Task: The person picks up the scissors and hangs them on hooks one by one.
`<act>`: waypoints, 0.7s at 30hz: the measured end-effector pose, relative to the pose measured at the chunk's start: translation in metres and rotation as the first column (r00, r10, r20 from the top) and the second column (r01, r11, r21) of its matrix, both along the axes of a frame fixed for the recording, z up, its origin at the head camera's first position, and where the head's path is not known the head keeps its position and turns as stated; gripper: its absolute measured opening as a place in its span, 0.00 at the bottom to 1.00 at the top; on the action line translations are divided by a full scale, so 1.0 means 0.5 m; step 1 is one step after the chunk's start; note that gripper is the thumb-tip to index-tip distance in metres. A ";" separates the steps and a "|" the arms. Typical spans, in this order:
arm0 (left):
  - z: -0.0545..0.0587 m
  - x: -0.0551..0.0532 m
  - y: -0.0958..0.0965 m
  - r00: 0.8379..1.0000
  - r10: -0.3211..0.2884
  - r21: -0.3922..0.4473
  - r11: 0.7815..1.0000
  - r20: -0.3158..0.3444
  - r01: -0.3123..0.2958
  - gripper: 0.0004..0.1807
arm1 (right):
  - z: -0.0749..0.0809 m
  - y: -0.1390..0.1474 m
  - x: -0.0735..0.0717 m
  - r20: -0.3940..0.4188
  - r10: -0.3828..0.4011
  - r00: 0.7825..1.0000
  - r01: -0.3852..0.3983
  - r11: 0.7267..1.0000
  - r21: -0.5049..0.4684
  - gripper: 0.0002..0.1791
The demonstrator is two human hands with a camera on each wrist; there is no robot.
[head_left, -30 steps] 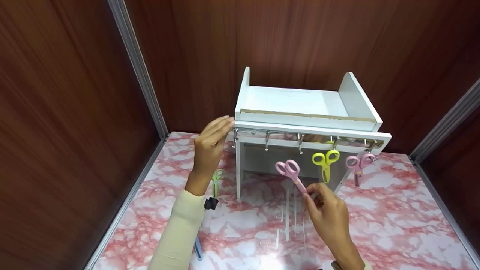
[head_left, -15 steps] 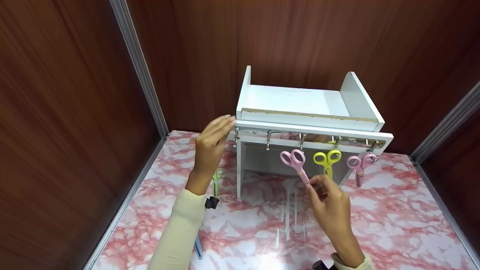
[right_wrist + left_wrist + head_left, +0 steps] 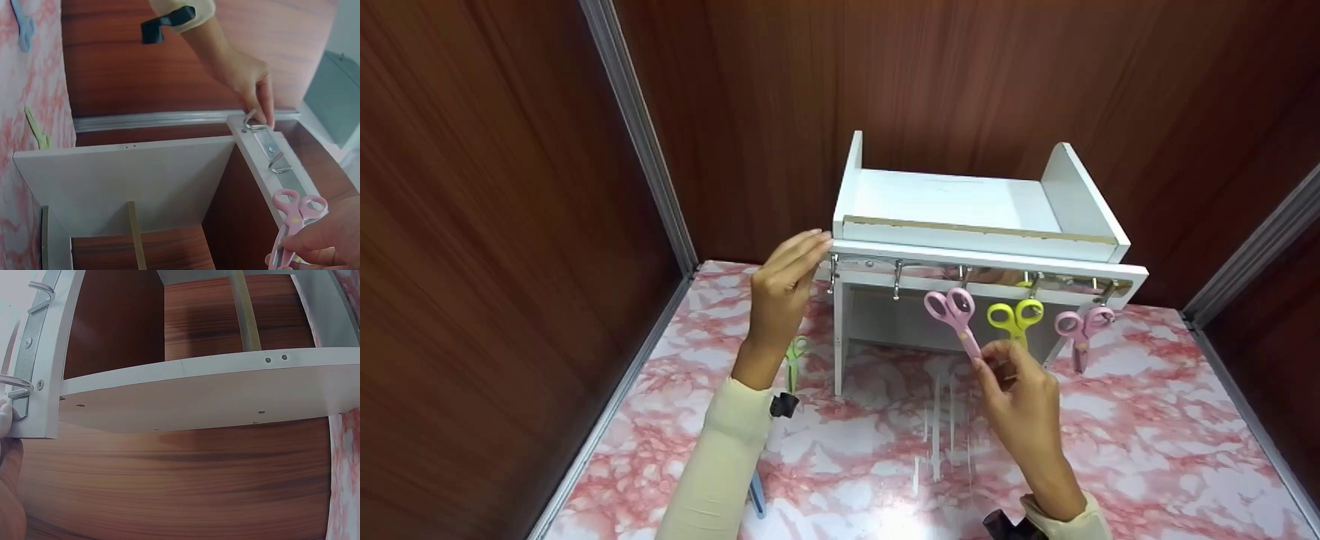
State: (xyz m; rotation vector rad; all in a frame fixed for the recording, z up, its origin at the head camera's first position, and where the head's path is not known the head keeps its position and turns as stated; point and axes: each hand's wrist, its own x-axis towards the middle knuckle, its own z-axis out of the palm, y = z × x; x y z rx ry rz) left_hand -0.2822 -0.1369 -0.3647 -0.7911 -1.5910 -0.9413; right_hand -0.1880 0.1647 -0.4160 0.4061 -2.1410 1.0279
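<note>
My right hand (image 3: 1024,405) pinches pink scissors (image 3: 958,319) by the blade end, finger rings upward. The rings sit right at the middle hook of the hook rail (image 3: 1057,271), overlapping it in the head view. My left hand (image 3: 780,289) holds the rail's left end, its fingertips at the top corner; the left wrist view shows digits at the front and lower edge of that end. Yellow scissors (image 3: 1015,319) and a second pair of pink scissors (image 3: 1081,334) hang from hooks farther right. The two leftmost hooks (image 3: 279,163) carry nothing.
The rail fronts a white shelf unit (image 3: 960,202) on a red-and-white marbled table (image 3: 847,465). Green scissors (image 3: 792,364) and a blue-handled tool (image 3: 757,495) lie at the left, partly behind my left arm. Wooden panels (image 3: 997,75) enclose the table.
My right hand has risen and shifted slightly right with the pink scissors, bringing their rings up toward the middle hook. The left hand stays at the rail's end.
</note>
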 end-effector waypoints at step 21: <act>0.001 0.000 0.001 1.000 -0.013 0.013 1.000 -0.006 0.013 0.12 | -0.008 -0.001 -0.024 -0.007 -0.016 1.000 0.015 1.000 -0.017 0.07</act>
